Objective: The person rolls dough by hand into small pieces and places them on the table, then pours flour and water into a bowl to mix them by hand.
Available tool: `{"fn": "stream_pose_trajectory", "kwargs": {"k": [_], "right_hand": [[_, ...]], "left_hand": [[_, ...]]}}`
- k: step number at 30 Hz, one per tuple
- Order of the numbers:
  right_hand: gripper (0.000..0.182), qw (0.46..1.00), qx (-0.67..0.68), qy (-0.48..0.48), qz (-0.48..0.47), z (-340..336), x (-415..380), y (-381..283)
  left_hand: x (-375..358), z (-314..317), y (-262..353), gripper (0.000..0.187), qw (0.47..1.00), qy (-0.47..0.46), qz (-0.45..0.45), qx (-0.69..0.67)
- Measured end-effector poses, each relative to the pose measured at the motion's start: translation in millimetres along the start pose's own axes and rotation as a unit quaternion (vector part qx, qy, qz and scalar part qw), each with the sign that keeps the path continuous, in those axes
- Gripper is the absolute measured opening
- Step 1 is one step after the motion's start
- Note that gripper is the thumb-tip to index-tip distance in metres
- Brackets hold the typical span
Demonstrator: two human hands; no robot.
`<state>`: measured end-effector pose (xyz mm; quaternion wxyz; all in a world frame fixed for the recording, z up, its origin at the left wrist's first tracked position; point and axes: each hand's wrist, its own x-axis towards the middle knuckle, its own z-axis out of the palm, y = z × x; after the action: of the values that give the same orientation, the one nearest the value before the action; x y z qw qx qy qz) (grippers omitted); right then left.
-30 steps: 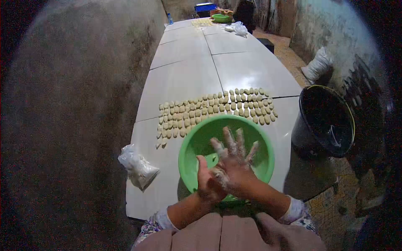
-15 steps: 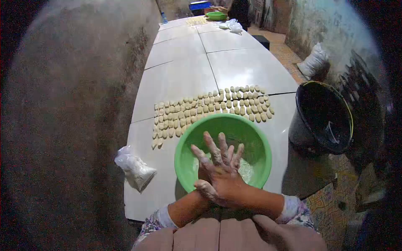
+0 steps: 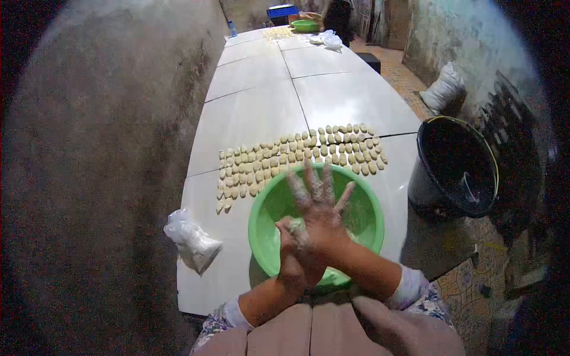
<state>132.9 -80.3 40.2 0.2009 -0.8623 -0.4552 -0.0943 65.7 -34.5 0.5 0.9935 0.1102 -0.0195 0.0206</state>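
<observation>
Green basin [image 3: 265, 209] (round, mouth upward) on a white table [image 3: 243, 113], just beside rows of pale oblong pieces [image 3: 291, 157], whose long axes run mostly away from the person. Over the basin, the right hand [image 3: 323, 219], fingers spread and pointing forward, lies across the left hand [image 3: 291, 261], whose grip cannot be told. Outward: plastic bag [image 3: 191, 240], left; black bucket [image 3: 424, 184], right.

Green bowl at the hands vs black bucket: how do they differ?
Colour: the bowl is bright green, the bucket black with a yellow line along part of its rim.
Shape: the bowl is shallow; the bucket is deeper.
Place: the bowl is on the table; the bucket stands beside its right edge.
Use: the right hand is over the bowl; none is at the bucket.
Both have round, open tops.
</observation>
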Motion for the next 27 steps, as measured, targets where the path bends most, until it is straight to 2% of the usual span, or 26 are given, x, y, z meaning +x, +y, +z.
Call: {"fn": "stream_pose_trajectory", "kwargs": {"k": [2, 3, 4, 6, 7, 9, 10, 11, 12, 14, 15, 16, 17, 18, 20, 21, 22, 24, 25, 26, 27], "right_hand": [[0.067, 0.996, 0.033, -0.043, 0.075, 10.4, 3.3, 29.4], [0.065, 0.990, 0.069, -0.093, 0.078, 5.1, -0.5, 29.6], [0.065, 0.990, 0.069, -0.095, 0.077, 2.1, -6.5, 22.2], [0.067, 0.983, 0.088, -0.158, 0.024, -2.1, -19.4, 3.5], [0.067, 0.983, 0.088, -0.157, 0.028, -5.8, -22.2, -4.8], [0.074, 0.981, 0.153, -0.070, -0.099, -11.4, -24.9, -16.0], [0.074, 0.981, 0.152, -0.069, -0.097, -10.3, -21.0, -12.9], [0.074, 0.994, 0.099, -0.038, -0.038, -7.6, -12.1, -7.8], [0.073, 0.999, 0.045, -0.006, 0.019, -7.3, -3.3, -4.7], [0.070, 0.998, 0.049, 0.029, 0.021, -27.6, -2.4, 6.8], [0.068, 0.990, 0.142, 0.020, 0.010, -42.5, -5.5, 13.4], [0.068, 0.972, 0.234, 0.008, 0.000, -51.0, -9.4, 20.5], [0.056, 0.965, 0.249, 0.075, -0.022, -52.4, -13.4, 26.5], [0.056, 0.965, 0.250, 0.072, -0.023, -56.0, -18.2, 31.7], [0.048, 0.949, 0.314, 0.028, 0.001, -63.6, -25.4, 40.3], [0.046, 0.954, 0.297, 0.045, -0.023, -57.6, -28.6, 43.0], [0.045, 0.955, 0.297, 0.007, -0.025, -52.9, -31.1, 43.1], [0.044, 0.979, 0.194, -0.032, -0.058, -56.6, -36.4, 32.0], [0.042, 0.987, 0.142, -0.023, -0.076, -47.9, -39.9, 30.0], [0.042, 0.987, 0.143, -0.022, -0.075, -40.8, -40.3, 30.4], [0.038, 0.988, 0.120, -0.009, -0.102, -34.6, -40.5, 31.2]], "left_hand": [[-0.8, 4.5, 7.7, 0.091, 0.995, 0.086, -0.017, -0.045], [-3.9, -0.1, 13.1, 0.091, 0.986, 0.154, -0.024, -0.055], [-3.3, -0.5, 14.9, 0.091, 0.986, 0.154, -0.022, -0.056], [0.0, -1.1, 15.8, 0.089, 0.997, -0.044, 0.027, -0.056], [-0.7, -9.9, 15.0, 0.089, 0.997, -0.043, 0.024, -0.057], [-4.9, -52.0, 11.8, 0.089, 0.994, -0.105, -0.015, 0.015], [-7.0, -70.5, 10.6, 0.090, 0.989, -0.136, -0.032, 0.050], [-7.7, -78.2, 10.5, 0.090, 0.981, -0.168, -0.047, 0.086], [-5.5, -55.8, 12.5, 0.090, 0.980, -0.170, -0.045, 0.088], [-1.3, 5.2, 16.7, 0.094, 0.992, 0.063, -0.070, -0.083], [0.0, -2.0, 18.5, 0.094, 0.992, 0.064, -0.066, -0.083], [2.4, -13.9, 20.6, 0.093, 0.975, -0.080, -0.093, -0.185], [2.7, -22.1, 21.7, 0.092, 0.927, -0.223, -0.115, -0.280], [1.4, -17.1, 22.8, 0.092, 0.927, -0.222, -0.113, -0.281], [3.0, -0.9, 26.9, 0.092, 0.968, -0.105, -0.101, -0.205], [3.5, -1.1, 26.9, 0.094, 0.971, -0.101, -0.098, -0.195], [3.5, 0.3, 26.9, 0.094, 0.971, -0.101, -0.097, -0.196], [4.4, 8.1, 27.2, 0.091, 0.972, -0.027, -0.090, -0.217], [5.4, 9.3, 25.6, 0.089, 0.983, -0.054, -0.074, -0.157], [6.2, 9.8, 24.7, 0.089, 0.983, -0.052, -0.075, -0.156], [7.0, 10.3, 23.9, 0.089, 0.993, -0.028, -0.068, -0.092]]}}
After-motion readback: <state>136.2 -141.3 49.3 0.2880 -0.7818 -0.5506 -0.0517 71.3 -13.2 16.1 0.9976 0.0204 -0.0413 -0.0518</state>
